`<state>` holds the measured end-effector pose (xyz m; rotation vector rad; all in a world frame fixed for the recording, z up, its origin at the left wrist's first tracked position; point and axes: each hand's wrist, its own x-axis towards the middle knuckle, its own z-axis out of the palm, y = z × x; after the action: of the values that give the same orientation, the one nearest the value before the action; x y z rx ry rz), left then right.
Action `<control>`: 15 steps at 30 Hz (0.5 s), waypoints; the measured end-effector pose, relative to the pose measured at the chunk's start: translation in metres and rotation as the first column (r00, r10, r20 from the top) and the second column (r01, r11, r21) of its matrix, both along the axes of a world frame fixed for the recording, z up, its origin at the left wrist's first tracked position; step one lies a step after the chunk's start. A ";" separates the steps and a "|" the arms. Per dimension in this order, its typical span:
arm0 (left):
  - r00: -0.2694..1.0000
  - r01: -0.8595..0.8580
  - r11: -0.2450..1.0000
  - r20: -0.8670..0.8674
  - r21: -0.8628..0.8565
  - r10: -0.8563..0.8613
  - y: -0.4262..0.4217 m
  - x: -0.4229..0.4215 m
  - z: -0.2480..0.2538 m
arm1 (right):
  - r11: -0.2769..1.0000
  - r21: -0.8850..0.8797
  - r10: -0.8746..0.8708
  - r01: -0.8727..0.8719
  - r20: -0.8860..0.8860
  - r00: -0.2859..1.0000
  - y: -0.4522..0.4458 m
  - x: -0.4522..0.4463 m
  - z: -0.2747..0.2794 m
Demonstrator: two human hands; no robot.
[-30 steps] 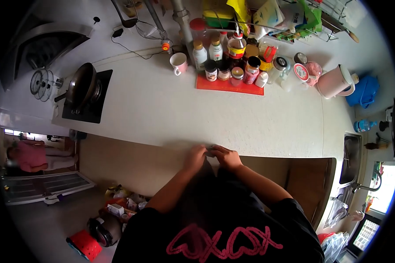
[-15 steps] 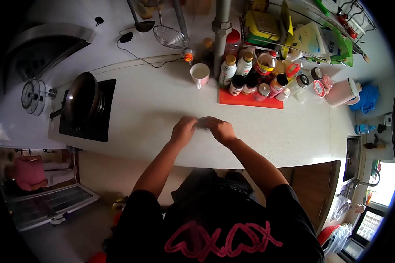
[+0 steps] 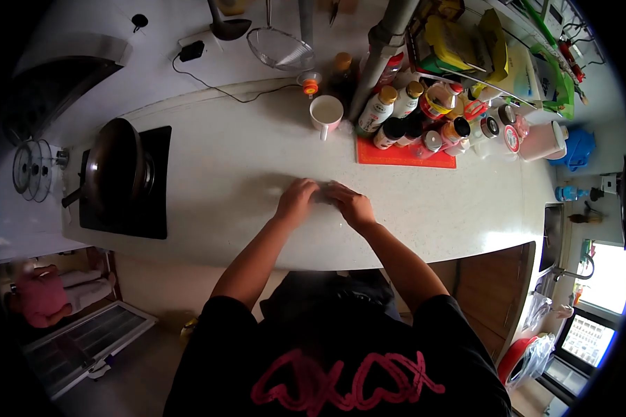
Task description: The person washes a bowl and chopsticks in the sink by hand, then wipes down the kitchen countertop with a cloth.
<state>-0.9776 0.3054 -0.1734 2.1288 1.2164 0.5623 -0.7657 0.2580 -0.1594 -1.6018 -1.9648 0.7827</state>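
My left hand [image 3: 298, 201] and my right hand [image 3: 351, 205] are close together over the middle of the pale countertop [image 3: 222, 208]. Fingers of both are curled in toward each other. Between the fingertips shows a small, blurred greyish thing [image 3: 321, 197], too indistinct to name. Beyond the hands stands a white and pink mug [image 3: 326, 115], its handle turned toward me. To its right, an orange-red board [image 3: 403, 154] bears several bottles and jars.
On the left, a dark wok [image 3: 115, 167] sits on a black cooktop [image 3: 156, 208]. A vertical pipe [image 3: 382, 59] rises behind the bottles. Packets fill a wire shelf above them. The sink [image 3: 551, 236] lies far right. Another person [image 3: 45, 295] is at the far left.
My view has tilted and shifted slightly, so the wok and bottles sit differently in the frame. Both hands stay together at the same part of the counter, with the fingers slightly moved.
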 end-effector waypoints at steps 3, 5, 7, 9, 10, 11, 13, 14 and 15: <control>0.999 -0.013 1.000 0.045 -0.008 0.014 -0.021 -0.002 -0.002 | 0.996 0.080 0.027 -0.030 0.032 0.999 -0.016 -0.001 -0.004; 0.997 -0.004 1.000 0.080 0.024 0.002 -0.038 -0.006 0.001 | 0.987 0.154 0.046 -0.049 0.026 0.999 -0.033 -0.004 -0.007; 0.992 -0.016 0.999 0.125 0.035 0.011 -0.055 -0.008 0.005 | 0.984 0.173 0.037 -0.048 0.067 0.997 -0.051 -0.006 -0.013; 0.994 -0.015 0.998 0.111 0.054 0.009 -0.070 -0.010 0.006 | 0.981 0.182 0.052 -0.070 0.103 0.993 -0.068 -0.007 -0.010; 0.994 -0.018 0.998 0.105 0.066 0.011 -0.077 -0.011 0.007 | 0.983 0.167 0.056 -0.071 0.094 0.994 -0.076 -0.007 -0.012; 0.995 -0.023 0.999 0.096 0.045 0.019 -0.085 -0.012 0.008 | 0.985 0.155 0.063 -0.075 0.084 0.994 -0.082 -0.006 -0.017; 0.994 -0.008 0.998 0.106 0.062 0.002 -0.102 -0.016 0.008 | 0.986 0.144 0.073 -0.080 0.055 0.996 -0.096 -0.009 -0.017; 0.994 0.004 0.997 0.109 0.074 -0.012 -0.109 -0.018 0.009 | 0.989 0.117 0.083 -0.089 0.055 0.995 -0.105 -0.010 -0.017; 0.994 -0.014 0.999 0.104 0.045 0.009 -0.118 -0.018 0.011 | 0.991 0.095 0.090 -0.095 0.054 0.994 -0.112 -0.011 -0.012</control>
<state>-0.9957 0.1874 -0.1628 2.1038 1.1692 0.7040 -0.7766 0.1457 -0.1712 -1.4970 -2.0921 0.6768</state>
